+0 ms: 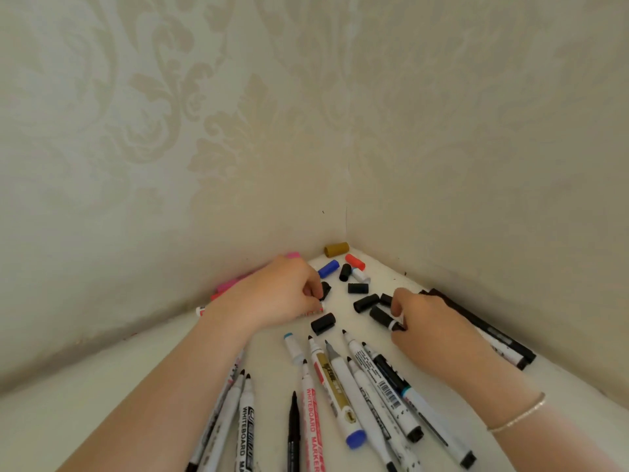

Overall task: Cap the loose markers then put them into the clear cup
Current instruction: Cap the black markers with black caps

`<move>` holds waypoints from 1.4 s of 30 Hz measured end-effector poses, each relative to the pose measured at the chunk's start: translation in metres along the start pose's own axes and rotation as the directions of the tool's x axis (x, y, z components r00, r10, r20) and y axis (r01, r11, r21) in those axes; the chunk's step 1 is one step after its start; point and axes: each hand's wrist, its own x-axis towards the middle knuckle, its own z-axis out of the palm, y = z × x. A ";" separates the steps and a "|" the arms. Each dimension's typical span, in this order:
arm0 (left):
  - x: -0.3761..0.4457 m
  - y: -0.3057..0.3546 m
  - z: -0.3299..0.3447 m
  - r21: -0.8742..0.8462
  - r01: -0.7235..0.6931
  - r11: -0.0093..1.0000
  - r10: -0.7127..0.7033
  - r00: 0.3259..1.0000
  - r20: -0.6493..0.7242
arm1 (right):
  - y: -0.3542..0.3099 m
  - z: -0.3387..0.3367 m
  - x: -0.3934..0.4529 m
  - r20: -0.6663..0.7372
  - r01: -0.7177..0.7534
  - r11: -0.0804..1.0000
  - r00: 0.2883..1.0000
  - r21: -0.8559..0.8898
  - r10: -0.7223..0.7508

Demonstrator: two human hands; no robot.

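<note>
1. The uncapped markers (340,396) lie fanned at about 6 o'clock on the white tabletop (102,386), tips pointing away toward the corner. I judge they were laid this way so each bare tip faces the pile of caps. About a dozen are in view; the ones at the bottom edge are cut off, so the count is loose.

2. The loose caps (357,287) are scattered at 12 o'clock, between the hands and the wall corner. Counted: about seven black, one blue, one red, one white, one gold — the gold one sits right in the corner.

3. The left hand (282,294), at about 11 o'clock, has its fingers curled and pinches a black cap (325,290) at the fingertips; a marker seems to lie under the palm, though whether the hand holds it I cannot tell.

4. The right hand (425,325), at about 1 o'clock, curls round a black marker (384,318) with a white ring, probably to seat a cap.

5. Three or so dark capped markers (493,335) rest along the right wall at 2 o'clock; pink and red ones (228,284) lie by the left wall at 10 o'clock.

6. The clear cup is not in view.
</note>
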 end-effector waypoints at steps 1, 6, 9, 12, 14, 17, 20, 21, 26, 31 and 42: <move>0.000 0.003 0.003 0.013 0.003 1.000 -0.003 1.000 0.017 | 0.000 0.001 0.000 -0.012 -0.001 0.999 1.000 -0.032 0.001; -0.003 0.013 0.008 0.096 0.015 0.995 -0.021 0.998 0.065 | -0.004 -0.006 -0.003 -0.067 0.026 0.998 0.997 -0.057 -0.030; -0.003 0.017 0.009 0.166 0.016 0.986 -0.025 0.999 0.048 | -0.010 -0.019 -0.012 0.210 0.009 0.985 0.977 0.173 -0.046; -0.003 0.020 0.011 0.201 0.008 0.980 -0.019 0.998 0.055 | -0.011 -0.024 -0.018 0.418 0.021 0.997 0.907 0.076 -0.051; -0.003 0.021 0.013 0.206 -0.008 0.978 -0.009 0.997 0.082 | -0.012 -0.024 -0.020 0.437 0.050 0.999 0.898 0.021 -0.054; -0.004 0.021 0.016 0.197 -0.033 0.980 0.017 0.996 0.087 | -0.016 -0.020 -0.019 0.389 0.068 0.997 0.920 -0.022 -0.054; -0.004 0.020 0.014 0.035 -0.028 0.999 0.026 0.997 0.070 | -0.013 -0.015 -0.012 0.216 0.003 0.996 0.976 0.086 -0.022; -0.004 0.019 0.012 -0.056 -0.023 0.998 0.026 0.999 0.047 | -0.012 -0.014 -0.008 0.137 -0.025 0.985 0.991 0.171 0.002; -0.005 0.016 -0.001 -0.564 -0.057 0.824 0.044 0.998 -0.036 | -0.015 -0.019 -0.002 -0.084 -0.003 0.671 0.992 0.741 0.097; -0.007 0.018 -0.009 -0.705 -0.127 0.698 0.055 0.991 -0.123 | -0.023 -0.026 -0.010 -0.173 0.134 0.467 0.984 0.874 0.042; -0.006 0.016 -0.012 -0.734 -0.196 0.650 0.053 0.975 -0.214 | -0.020 -0.016 -0.009 -0.221 0.213 0.596 0.973 0.774 -0.062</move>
